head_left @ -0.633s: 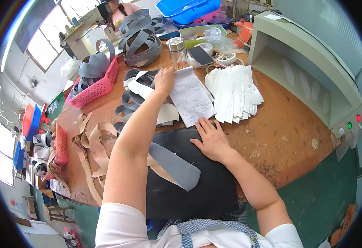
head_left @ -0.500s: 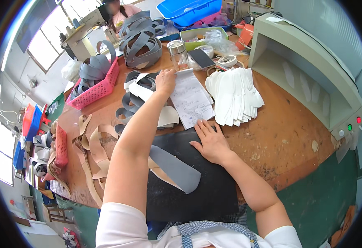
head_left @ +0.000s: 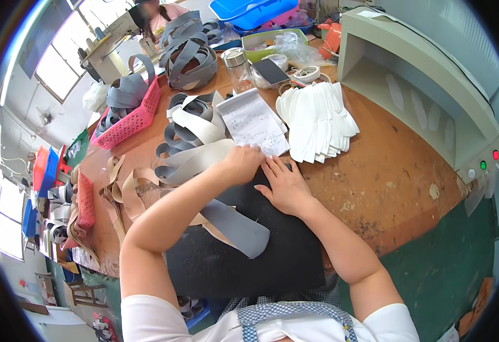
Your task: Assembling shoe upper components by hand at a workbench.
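Observation:
A white notepad (head_left: 249,121) with handwriting lies tilted beyond a black mat (head_left: 261,273). My left hand (head_left: 242,163) is at the pad's lower edge, its fingers curled and slightly blurred; what they hold, if anything, is hidden. Beside it, my right hand (head_left: 286,185) lies open, fingers stretched toward the pad's lower corner and palm over the mat. A grey strip with a tan underside (head_left: 241,231) rests on the mat below my hands. Pale and grey strips (head_left: 198,125) lie looped left of the pad. A fanned pile of white cut pieces (head_left: 318,119) sits to its right.
A glass jar (head_left: 238,69) and a dark phone (head_left: 270,72) stand behind the pad. A pink basket (head_left: 130,117) holds grey strips; more coils (head_left: 191,65) lie nearby. A grey-green machine (head_left: 432,74) borders the right. A person (head_left: 164,17) sits at the far side.
My left hand has moved from the notepad's top edge down to its lower edge, next to my right hand. My right hand stays spread there. The view has shifted slightly.

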Tool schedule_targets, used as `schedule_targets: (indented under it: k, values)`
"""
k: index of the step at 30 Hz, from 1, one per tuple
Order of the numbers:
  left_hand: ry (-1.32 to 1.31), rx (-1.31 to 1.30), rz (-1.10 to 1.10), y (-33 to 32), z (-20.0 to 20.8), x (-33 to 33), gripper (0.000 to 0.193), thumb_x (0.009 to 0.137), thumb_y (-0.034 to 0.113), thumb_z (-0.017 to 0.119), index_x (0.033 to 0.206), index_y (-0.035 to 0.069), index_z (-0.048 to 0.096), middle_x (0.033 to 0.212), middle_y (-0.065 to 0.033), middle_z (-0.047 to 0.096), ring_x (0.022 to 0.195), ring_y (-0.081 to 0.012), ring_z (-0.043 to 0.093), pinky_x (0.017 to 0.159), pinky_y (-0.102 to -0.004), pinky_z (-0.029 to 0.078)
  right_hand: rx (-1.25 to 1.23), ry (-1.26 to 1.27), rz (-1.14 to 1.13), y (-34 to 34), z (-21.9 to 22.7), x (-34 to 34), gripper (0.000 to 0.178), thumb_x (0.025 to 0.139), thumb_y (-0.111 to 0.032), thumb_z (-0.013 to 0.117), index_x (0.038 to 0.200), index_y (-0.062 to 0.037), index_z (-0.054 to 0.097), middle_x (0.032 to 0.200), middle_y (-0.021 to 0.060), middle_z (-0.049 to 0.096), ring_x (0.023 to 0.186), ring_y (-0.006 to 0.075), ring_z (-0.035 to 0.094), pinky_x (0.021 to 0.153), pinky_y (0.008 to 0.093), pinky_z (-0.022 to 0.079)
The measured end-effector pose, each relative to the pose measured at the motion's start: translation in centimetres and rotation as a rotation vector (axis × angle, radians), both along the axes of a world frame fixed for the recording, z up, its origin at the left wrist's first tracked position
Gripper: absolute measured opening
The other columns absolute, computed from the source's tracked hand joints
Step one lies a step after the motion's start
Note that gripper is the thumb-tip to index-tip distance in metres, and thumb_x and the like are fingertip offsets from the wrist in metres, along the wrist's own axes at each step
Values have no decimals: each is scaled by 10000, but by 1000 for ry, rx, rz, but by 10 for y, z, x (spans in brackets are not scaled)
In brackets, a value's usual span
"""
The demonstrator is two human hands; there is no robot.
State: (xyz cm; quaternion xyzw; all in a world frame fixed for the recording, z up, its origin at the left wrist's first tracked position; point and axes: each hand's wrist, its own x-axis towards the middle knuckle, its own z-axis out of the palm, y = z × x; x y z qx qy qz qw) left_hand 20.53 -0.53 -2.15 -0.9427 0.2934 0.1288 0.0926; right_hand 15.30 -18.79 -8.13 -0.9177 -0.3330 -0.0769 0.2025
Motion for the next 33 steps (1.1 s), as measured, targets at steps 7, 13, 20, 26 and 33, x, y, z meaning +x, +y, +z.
schedule_targets:
  k: [7, 13, 20, 26, 33]
  values:
    - [-130, 93, 14, 19, 3, -48, 436, 854, 120, 590, 1276, 10, 607, 1372, -182, 572, 1332, -333, 494, 1177, -480, 273, 95, -73, 1, 5, -3, -1, 525, 980, -388, 569, 1315, 16, 563, 1398, 193, 553, 1355, 322, 474, 1122, 507, 331]
    - [-466, -222, 60, 14, 66, -121, 314, 829, 39, 637, 1141, 6, 644, 1198, -160, 650, 1228, -332, 558, 1108, -474, 365, 275, -167, 22, -3, 5, -4, 326, 910, -217, 663, 1140, 13, 642, 1207, 163, 641, 1159, 314, 586, 1023, 446, 425]
    - [-275, -943, 882, 0, 62, -264, 83, 881, 35, 671, 940, -23, 660, 806, -104, 677, 727, -180, 672, 711, -303, 524, 519, 187, 4, -16, 45, -41, 165, 930, -153, 662, 1029, -27, 704, 947, 123, 702, 912, 273, 654, 785, 358, 519]
    - [-299, -899, 674, -42, 18, -282, 496, 778, 187, 810, 1179, -30, 616, 1242, -177, 584, 1167, -374, 518, 964, -449, 468, 696, 945, 113, -30, 52, -97, 302, 982, -161, 644, 1217, 25, 617, 1099, 75, 685, 996, 120, 634, 906, 291, 516]
    - [-415, -1095, 559, -54, -8, -267, 318, 785, 82, 772, 1051, -33, 641, 1053, -189, 645, 1027, -391, 591, 855, -451, 501, 997, 1171, 69, -29, 39, -129, 247, 941, -121, 695, 1152, -3, 646, 1034, 31, 692, 956, 112, 639, 898, 277, 513]
